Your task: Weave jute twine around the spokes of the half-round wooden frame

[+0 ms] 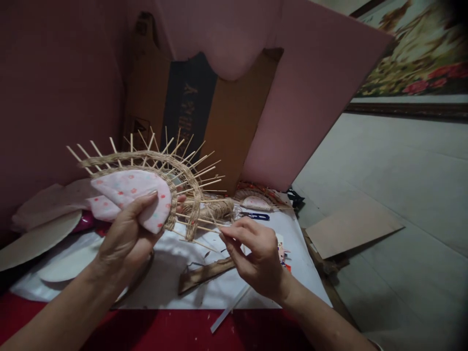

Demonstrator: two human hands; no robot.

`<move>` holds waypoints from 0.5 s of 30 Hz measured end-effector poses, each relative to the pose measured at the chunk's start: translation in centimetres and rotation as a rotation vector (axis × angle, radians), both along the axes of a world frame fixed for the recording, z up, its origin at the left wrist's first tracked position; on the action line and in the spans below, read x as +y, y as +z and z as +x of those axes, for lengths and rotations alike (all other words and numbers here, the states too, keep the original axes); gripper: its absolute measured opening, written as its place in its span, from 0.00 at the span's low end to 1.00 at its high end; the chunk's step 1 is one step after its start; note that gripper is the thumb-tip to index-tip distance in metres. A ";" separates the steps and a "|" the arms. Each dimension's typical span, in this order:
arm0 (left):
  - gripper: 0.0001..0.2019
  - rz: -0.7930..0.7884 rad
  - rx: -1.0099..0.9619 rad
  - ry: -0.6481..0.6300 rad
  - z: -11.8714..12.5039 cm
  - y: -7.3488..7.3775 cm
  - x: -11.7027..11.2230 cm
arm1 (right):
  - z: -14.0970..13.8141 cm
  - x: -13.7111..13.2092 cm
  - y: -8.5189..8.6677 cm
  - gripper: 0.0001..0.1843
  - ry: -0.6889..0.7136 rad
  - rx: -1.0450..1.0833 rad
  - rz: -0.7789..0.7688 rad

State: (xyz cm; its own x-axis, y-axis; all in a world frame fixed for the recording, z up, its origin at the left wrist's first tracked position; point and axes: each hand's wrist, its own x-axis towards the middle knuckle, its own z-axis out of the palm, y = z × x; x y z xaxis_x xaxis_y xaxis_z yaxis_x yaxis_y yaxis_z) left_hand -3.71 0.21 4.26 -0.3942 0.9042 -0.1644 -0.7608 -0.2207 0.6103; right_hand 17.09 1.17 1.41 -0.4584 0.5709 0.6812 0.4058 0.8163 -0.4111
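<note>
My left hand grips a half-round piece covered in pale floral fabric, thumb on its front. Thin wooden sticks fan out from its curved edge, with bands of twisted jute cord woven across them. At the lower right end of the fan, my right hand pinches the tip of a stick between thumb and fingertips. Whether a cord end is also in that pinch is too small to tell. A ball of jute twine lies behind the fan, partly hidden.
Blue thread snips and a second fabric piece lie at the back of the white table sheet. A torn cardboard strip and a glue stick are near the front. White rounded boards stand left; a cardboard box leans behind.
</note>
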 end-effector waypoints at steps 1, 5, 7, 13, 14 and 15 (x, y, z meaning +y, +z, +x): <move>0.16 0.014 -0.007 -0.009 -0.2 -0.1 0.1 | 0.0 0.0 0.1 0.07 -0.005 0.019 0.007; 0.15 0.060 -0.004 -0.085 -1.1 -0.4 0.4 | 0.1 0.2 0.3 0.05 0.018 0.100 -0.087; 0.13 0.055 0.002 -0.107 -1.2 -0.3 0.4 | 0.0 0.3 0.3 0.05 0.043 0.134 -0.160; 0.14 -0.052 -0.061 -0.171 -0.3 -0.1 0.2 | -0.7 0.7 -0.3 0.08 0.129 0.145 -0.360; 0.14 -0.064 -0.067 -0.179 0.0 -0.2 0.2 | -0.9 0.7 -0.4 0.09 0.141 0.141 -0.400; 0.13 -0.069 -0.071 -0.189 0.1 -0.4 0.2 | -1.1 0.6 -0.5 0.10 0.160 0.135 -0.444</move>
State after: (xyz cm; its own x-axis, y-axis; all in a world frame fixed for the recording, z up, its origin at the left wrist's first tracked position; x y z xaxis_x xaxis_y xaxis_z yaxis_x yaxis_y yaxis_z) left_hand -3.57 0.42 3.87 -0.2035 0.9467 -0.2498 -0.8266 -0.0293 0.5621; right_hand 16.01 1.80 0.93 -0.4887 0.7490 0.4475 0.2085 0.5983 -0.7737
